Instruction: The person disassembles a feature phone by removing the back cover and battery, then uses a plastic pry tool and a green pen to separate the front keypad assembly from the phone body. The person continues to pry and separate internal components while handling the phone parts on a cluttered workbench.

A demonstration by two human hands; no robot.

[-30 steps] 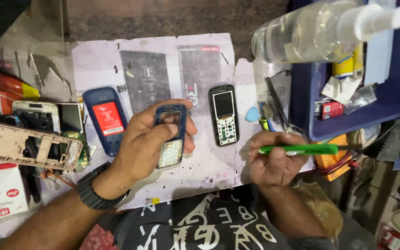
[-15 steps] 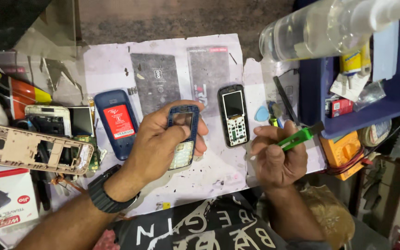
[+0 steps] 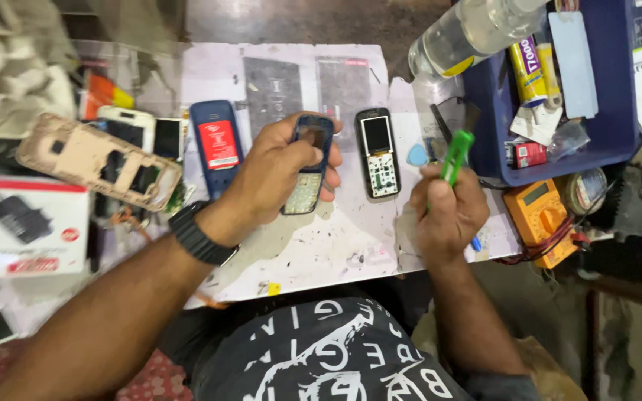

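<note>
Blue phone housing [image 3: 307, 167] stands lengthwise, top away, clenched in left hand [image 3: 276, 174]; right hand [image 3: 447, 215] grips green tool [image 3: 455, 154].

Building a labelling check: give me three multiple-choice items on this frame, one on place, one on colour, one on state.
1. Where does the bare phone board lie?
A. in the blue tray
B. on the mat, right of the held phone shell
C. on the white box

2. What colour is the tool in the right hand?
A. green
B. red
C. black

3. How is the phone shell held?
A. lying loose on the mat
B. gripped in the left hand, screen window empty
C. pinched by both hands

Answers:
1 B: the board lies flat on the mat beside the shell.
2 A: the handle is bright green.
3 B: only the left hand's fingers wrap it.
</note>
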